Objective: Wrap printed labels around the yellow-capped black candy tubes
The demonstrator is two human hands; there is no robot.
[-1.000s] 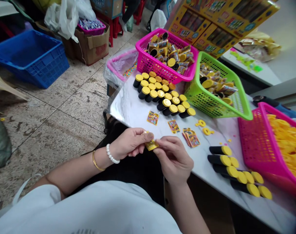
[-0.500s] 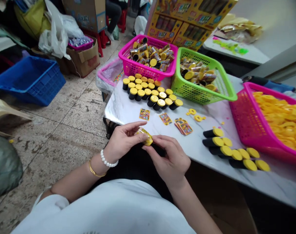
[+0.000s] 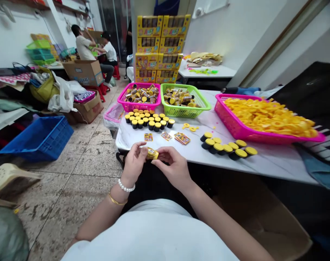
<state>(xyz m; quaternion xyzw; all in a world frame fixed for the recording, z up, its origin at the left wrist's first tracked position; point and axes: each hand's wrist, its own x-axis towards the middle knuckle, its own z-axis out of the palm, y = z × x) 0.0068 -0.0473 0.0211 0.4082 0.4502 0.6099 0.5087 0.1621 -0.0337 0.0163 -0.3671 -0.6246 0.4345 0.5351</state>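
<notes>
Between my hands, just off the table's front edge, is a small clear tube with a yellow cap and printed label (image 3: 152, 153). My left hand (image 3: 135, 159) grips its left end, thumb on top. At the capped end, my right hand (image 3: 176, 167) pinches it between thumb and fingers, which partly hide it. Small printed cards (image 3: 182, 138) lie beyond my hands, some stacked and others single. Behind them stand rows of black pots with yellow lids (image 3: 151, 124), with two yellow ring pieces (image 3: 192, 129) to their right.
A pink basket (image 3: 139, 106) and a green basket (image 3: 185, 111) hold many capped tubes. Yellow plastic pieces heap in a larger pink basket (image 3: 235, 125); more black pots (image 3: 218, 148) stand before it. Left on the floor are a blue crate (image 3: 37, 139) and a stool (image 3: 9, 177). People sit farther back.
The head view has lifted, bringing the back wall, stacked boxes and seated people into sight. Both hands still hold the tube, with the fingers slightly shifted around it.
</notes>
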